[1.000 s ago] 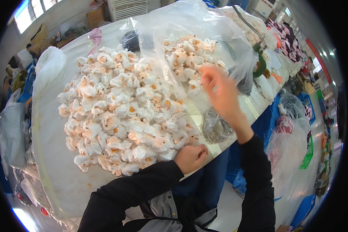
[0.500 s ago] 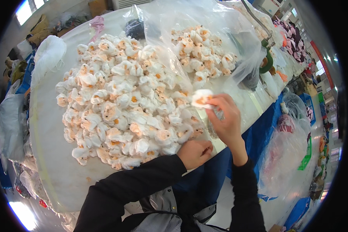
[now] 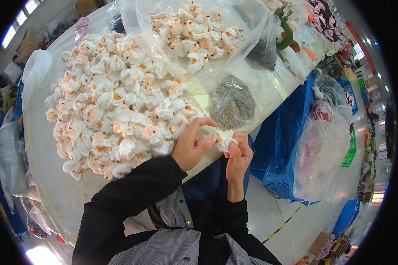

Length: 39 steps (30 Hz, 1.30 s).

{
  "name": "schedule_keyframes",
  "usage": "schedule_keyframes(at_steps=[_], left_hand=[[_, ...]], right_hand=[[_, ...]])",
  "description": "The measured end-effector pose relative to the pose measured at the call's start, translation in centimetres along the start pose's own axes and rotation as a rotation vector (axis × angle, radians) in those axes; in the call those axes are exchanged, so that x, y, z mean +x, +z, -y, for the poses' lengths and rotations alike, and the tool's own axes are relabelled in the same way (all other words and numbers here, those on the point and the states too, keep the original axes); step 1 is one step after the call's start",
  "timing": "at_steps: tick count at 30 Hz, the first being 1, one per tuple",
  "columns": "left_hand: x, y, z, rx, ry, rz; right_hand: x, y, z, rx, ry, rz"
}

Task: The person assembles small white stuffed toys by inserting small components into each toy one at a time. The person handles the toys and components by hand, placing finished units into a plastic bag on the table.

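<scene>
A small white fluffy plush piece with a peach and orange patch point(image 3: 223, 141) is pinched in my right hand point(image 3: 239, 155), just in front of the table's near edge. My left hand point(image 3: 191, 145) comes up to its left side, thumb and index finger apart. The thumb tip is close to the piece; whether it touches cannot be made out. A big heap of similar plush pieces point(image 3: 115, 101) covers the table to the left of my hands. Just beyond them lies a clear plastic bag of small greyish grains or parts point(image 3: 233, 104).
A second group of plush pieces point(image 3: 194, 33) lies in a clear plastic bag point(image 3: 139, 26) at the far side. A dark bag point(image 3: 263, 53) and a green curved metal tool point(image 3: 285, 35) stand far right. Blue sheeting point(image 3: 276, 141) and a filled clear sack point(image 3: 320, 150) are beside the table point(image 3: 44, 145).
My right hand has brought the plush piece down and toward me from beside the heap. My left hand has lifted off the table edge and opened toward it. The view has shifted.
</scene>
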<state>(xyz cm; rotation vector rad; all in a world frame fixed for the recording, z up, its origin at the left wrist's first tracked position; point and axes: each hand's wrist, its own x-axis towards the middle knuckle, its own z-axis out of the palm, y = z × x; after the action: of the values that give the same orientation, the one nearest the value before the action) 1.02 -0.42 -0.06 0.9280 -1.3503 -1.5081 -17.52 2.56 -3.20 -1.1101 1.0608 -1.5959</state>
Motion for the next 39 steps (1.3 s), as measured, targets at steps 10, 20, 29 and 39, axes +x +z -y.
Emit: schedule_keyframes(at_steps=[10,20,29,39], left_hand=[[-0.5,0.9,0.1,-0.174,-0.05,0.142],[-0.2,0.7,1.6,-0.164,-0.044,0.11],[-0.2,0.4,0.8,-0.086,-0.113,0.104],[-0.1,0.9,-0.1,-0.245,-0.095,0.057]], right_hand=[[-0.4,2.2,1.0,0.004,0.133,-0.191],[-0.7,3.3,0.8,-0.066,0.038,-0.205],[-0.7,3.2,0.4,-0.082,0.043,-0.192],[-0.8,3.3,0.8,-0.242,0.007,-0.168]])
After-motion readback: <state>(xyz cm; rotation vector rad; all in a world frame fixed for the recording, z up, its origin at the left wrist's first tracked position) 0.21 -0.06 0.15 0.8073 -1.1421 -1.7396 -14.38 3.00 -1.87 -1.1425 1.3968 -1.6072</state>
